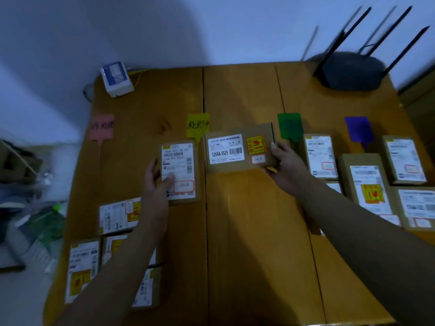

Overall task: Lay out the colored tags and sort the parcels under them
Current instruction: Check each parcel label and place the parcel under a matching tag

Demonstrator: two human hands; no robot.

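- Parcels sat on the wooden worktop (247,220); two were in hand under the yellow tag (197,124).
- Left hand (156,182) had its fingers clasped on an upright parcel (180,171), label up, likely to read it.
- Right hand (286,164) gripped the sideways parcel (237,150) at its right end, likely lining it up beneath that tag.
- Four tags lay in one row as headers: pink (101,125), yellow, green (289,125), purple (359,128).
- About five parcels sat under green and purple; roughly four waited near left.
- Router (350,70) and a small white box (117,78) stood at the back.
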